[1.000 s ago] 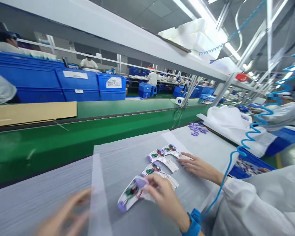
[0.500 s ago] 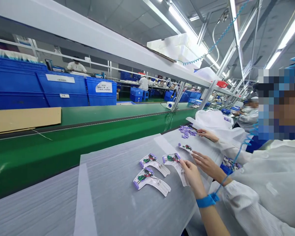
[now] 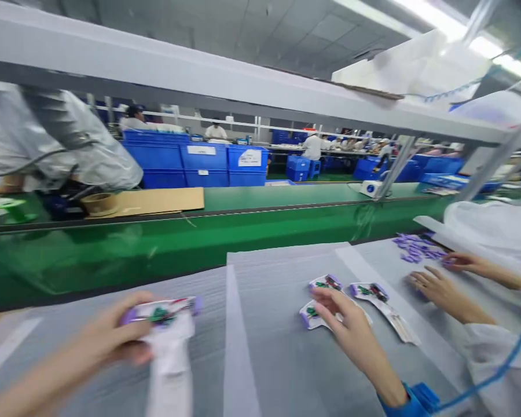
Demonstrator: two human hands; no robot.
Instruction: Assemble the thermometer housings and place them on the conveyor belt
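Now, by label:
Left hand (image 3: pixel 108 339): closed around one white housing (image 3: pixel 167 327) with purple ends and a green board inside, lifted just above the grey foam sheet (image 3: pixel 260 347); blurred.
Right hand (image 3: pixel 351 330): fingers spread and reaching, fingertips touching the nearest of three housings on the sheet (image 3: pixel 312 315); nothing pinched; blue wrist strap (image 3: pixel 412 399) with a coiled cord.
Where the pieces lie: one in the left hand; three near one another beside the right hand, one (image 3: pixel 373 292) farthest right.
Progress, judged: one of four picked up, three left on the foam.
Co-worker's hands (image 3: pixel 438 286): flat on the sheet by a heap of purple parts (image 3: pixel 417 248).
Writing: white labels on the blue bins (image 3: pixel 226 165), too small to read.
Beyond: green conveyor (image 3: pixel 243 226).
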